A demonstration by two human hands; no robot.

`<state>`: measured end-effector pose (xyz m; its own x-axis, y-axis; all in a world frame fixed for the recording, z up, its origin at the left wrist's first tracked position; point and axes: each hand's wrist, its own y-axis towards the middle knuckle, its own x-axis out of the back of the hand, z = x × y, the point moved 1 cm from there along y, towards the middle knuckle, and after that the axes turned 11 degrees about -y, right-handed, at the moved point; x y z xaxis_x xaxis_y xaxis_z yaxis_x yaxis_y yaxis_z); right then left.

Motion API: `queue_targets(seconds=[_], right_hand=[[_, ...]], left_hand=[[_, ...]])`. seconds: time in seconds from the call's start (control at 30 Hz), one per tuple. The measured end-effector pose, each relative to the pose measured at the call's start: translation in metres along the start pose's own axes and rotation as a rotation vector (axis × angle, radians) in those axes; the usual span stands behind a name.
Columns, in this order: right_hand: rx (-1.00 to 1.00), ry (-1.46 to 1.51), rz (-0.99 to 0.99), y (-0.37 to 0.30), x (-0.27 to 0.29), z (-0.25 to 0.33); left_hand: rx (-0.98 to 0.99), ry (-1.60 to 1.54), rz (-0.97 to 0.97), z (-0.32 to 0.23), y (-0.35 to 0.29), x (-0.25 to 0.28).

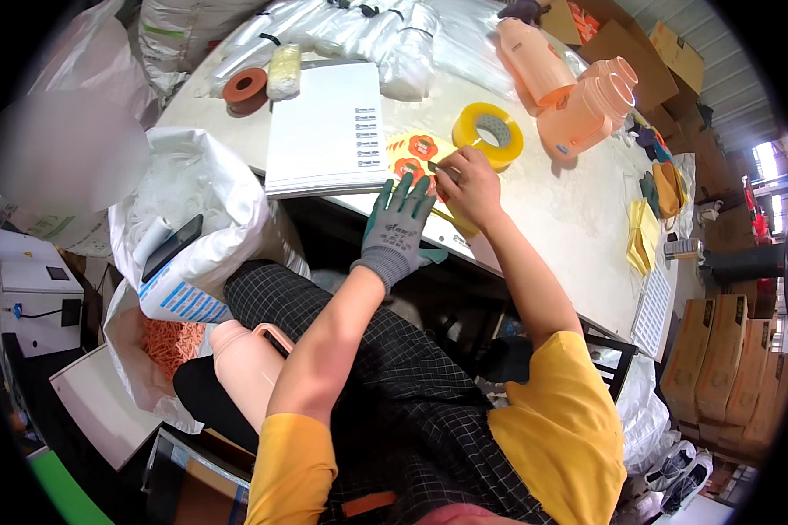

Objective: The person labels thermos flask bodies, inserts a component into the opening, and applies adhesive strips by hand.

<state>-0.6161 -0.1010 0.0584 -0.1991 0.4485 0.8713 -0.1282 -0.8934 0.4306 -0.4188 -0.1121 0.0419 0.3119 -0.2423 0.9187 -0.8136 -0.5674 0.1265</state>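
Fingers (449, 171) of my bare right hand (474, 190), curled in low over the yellow sheet with red-orange flower-shaped stickers (421, 146)! A small dark sliver (432, 166) shows right at their tips, and whether I have it pinched I cannot tell. Across to my left hand (396, 226), gloved in grey knit with green fingertips: palm down, fingers stretched out and a little parted, nothing clasped, tips over the sheet's left part, just beside my other hand.

And the sheet itself? It lies on the broad pale table (552, 210), near the edge facing me. Right beside it on the left, a stack of white paper sheets (320, 131) with small dark print down one side; just beyond my right hand, a fat ring of yellow adhesive tape (509, 129).

Further out now: smooth peach plastic bottles (578, 122) past the tape, a reddish-brown roll (236, 87) beyond the stack at the left, and clear plastic bags (403, 52) heaped along the far side. Down by my left forearm, another peach bottle with a handle (239, 372), and left of my knee, an open white woven sack (252, 214)!
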Motion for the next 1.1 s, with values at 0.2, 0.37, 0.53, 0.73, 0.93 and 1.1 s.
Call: queue_targets(seconds=[0.2, 0.37, 0.53, 0.73, 0.93, 1.1], right_hand=[[0.034, -0.119, -0.005, 0.003, -0.005, 0.012], [-0.489, 0.785, -0.093, 0.018, -0.01, -0.012], [-0.048, 0.419, -0.089, 0.012, 0.044, 0.059], [0.618, 0.227, -0.133, -0.015, 0.055, 0.136], [0.882, 0.48, 0.014, -0.051, 0.035, 0.21], [1.1, 0.609, 0.119, -0.071, 0.017, 0.266]], left_hand=[[0.036, 0.001, 0.083, -0.004, -0.003, 0.005], [0.017, 0.039, 0.057, -0.007, 0.004, 0.005], [0.055, 0.231, 0.179, -0.018, 0.005, 0.024], [-0.076, -0.059, 0.402, -0.083, -0.115, 0.064], [0.17, -0.29, -0.247, -0.094, -0.265, 0.095], [0.691, 0.067, -0.666, -0.095, -0.362, 0.084]])
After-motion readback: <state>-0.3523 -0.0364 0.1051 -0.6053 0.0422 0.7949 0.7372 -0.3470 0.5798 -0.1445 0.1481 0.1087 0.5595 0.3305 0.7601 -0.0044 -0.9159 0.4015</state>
